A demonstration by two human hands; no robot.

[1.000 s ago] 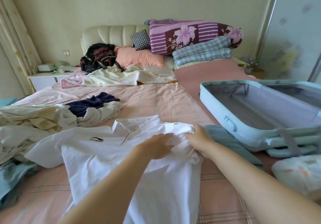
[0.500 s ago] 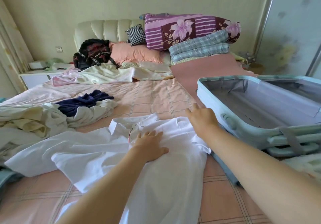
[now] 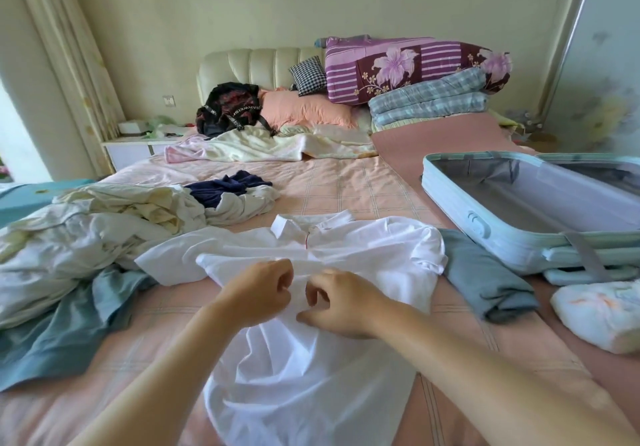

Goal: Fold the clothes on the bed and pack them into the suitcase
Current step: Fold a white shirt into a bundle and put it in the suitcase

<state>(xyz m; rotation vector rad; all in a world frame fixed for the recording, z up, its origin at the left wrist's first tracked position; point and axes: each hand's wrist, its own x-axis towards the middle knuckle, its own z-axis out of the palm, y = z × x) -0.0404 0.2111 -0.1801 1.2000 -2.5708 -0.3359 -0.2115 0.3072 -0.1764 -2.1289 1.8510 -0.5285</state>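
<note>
A white polo shirt [image 3: 363,248] lies spread on the pink checked bed [image 3: 346,189], collar away from me. My left hand [image 3: 259,289] and my right hand [image 3: 339,307] sit close together on the shirt's middle, both with curled fingers pinching its fabric. An open light-blue suitcase [image 3: 485,227] lies on the bed at the right, its grey-lined inside holding nothing. A heap of white, cream and navy clothes [image 3: 121,224] lies to the left, with a blue-grey garment [image 3: 69,334] under its near edge.
A folded grey-blue garment [image 3: 485,279] lies between the shirt and the suitcase. A white bundle [image 3: 595,314] sits near the right edge. Pillows, folded quilts [image 3: 415,75] and a black backpack [image 3: 228,109] crowd the headboard. A white nightstand [image 3: 135,151] stands at the far left.
Both hands left the shirt's right shoulder and sleeve area and came together at its middle, where they now pinch the fabric. The right sleeve lies spread out flat.
</note>
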